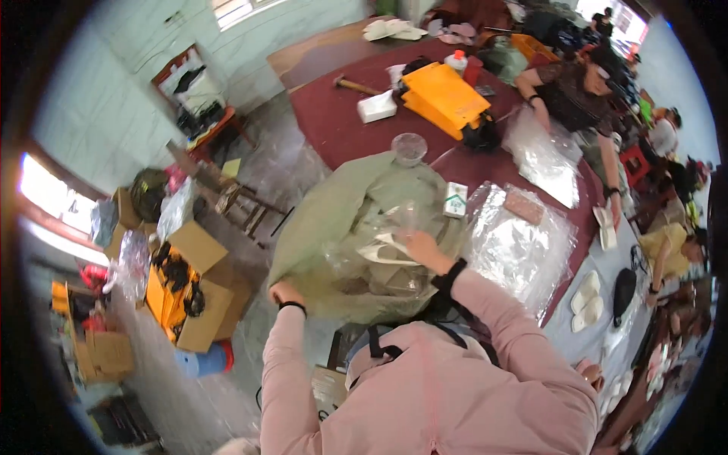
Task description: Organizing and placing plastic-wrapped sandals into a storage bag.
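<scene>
Two hands (287,294) on upright sack (334,220)

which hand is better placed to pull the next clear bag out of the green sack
Right, probably. The right hand is already inside the green sack's mouth, touching the clear bags. The left hand grips the sack's near edge, seemingly holding it open.

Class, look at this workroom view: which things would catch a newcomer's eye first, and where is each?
First, the big pale green sack at centre, its rim gripped by the left hand while the right hand reaches into the clear bags inside. Next, the bright orange case on the dark red table behind.
</scene>
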`<state>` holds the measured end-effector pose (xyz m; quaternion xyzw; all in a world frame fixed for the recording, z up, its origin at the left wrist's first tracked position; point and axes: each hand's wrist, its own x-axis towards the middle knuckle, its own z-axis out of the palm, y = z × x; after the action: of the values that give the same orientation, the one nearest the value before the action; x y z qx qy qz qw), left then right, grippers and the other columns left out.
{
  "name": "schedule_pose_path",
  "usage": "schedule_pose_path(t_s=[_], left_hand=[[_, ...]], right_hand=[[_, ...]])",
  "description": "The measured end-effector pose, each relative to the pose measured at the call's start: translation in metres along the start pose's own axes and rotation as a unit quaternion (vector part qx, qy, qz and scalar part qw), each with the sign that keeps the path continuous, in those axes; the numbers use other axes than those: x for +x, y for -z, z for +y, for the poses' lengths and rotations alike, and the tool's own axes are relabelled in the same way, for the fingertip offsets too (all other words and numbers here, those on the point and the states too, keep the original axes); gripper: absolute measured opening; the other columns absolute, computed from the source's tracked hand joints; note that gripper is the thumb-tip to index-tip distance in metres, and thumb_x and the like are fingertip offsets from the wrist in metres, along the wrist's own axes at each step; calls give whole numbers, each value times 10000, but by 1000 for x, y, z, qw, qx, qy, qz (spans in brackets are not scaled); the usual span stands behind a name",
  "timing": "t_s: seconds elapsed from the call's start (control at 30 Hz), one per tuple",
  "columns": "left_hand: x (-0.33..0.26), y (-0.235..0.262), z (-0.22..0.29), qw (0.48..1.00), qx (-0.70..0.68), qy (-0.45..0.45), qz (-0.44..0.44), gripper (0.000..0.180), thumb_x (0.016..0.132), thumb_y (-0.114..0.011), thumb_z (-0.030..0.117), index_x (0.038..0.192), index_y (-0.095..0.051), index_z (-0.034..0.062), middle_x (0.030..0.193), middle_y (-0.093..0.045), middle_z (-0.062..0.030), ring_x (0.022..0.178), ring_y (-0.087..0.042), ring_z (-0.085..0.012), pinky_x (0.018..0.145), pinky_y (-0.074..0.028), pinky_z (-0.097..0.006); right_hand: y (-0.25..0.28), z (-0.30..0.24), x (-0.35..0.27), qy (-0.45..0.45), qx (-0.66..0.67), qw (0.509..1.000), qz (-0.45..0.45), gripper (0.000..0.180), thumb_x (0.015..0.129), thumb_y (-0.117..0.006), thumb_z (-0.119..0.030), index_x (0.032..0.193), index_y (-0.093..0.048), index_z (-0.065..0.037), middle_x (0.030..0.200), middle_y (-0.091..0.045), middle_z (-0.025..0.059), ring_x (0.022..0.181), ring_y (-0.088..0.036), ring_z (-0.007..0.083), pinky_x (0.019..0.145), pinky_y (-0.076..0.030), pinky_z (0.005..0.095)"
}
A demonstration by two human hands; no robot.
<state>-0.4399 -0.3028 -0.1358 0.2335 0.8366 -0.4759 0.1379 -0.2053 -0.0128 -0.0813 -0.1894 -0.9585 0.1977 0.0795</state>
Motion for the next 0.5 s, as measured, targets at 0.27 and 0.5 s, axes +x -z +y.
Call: schedule_pose_path(t_s=[0.27, 0.5], left_hand=[[53, 1, -43, 938, -302, -43, 163, 591, 721, -661, 393, 1188, -521, 59, 1036, -618, -130, 822, -642, -251, 689, -519, -370], [49, 34, -46, 923, -335, 10, 188, 731, 710, -632, 375, 1269, -396, -33, 823, -643, -191, 749, -638, -310, 628, -500, -404]], right_hand=[[-10, -50, 41, 7, 165, 980, 115, 413, 814, -481, -101, 1225, -478, -61, 1349, -341, 221, 1151, -452, 311, 949, -391, 381], [-49, -32, -18, -188, 0, 980, -69, 762, 750, -654, -271, 1362, -270, -27, 1345, -354, 244, 1262, -326, 386, 1019, -280, 496]])
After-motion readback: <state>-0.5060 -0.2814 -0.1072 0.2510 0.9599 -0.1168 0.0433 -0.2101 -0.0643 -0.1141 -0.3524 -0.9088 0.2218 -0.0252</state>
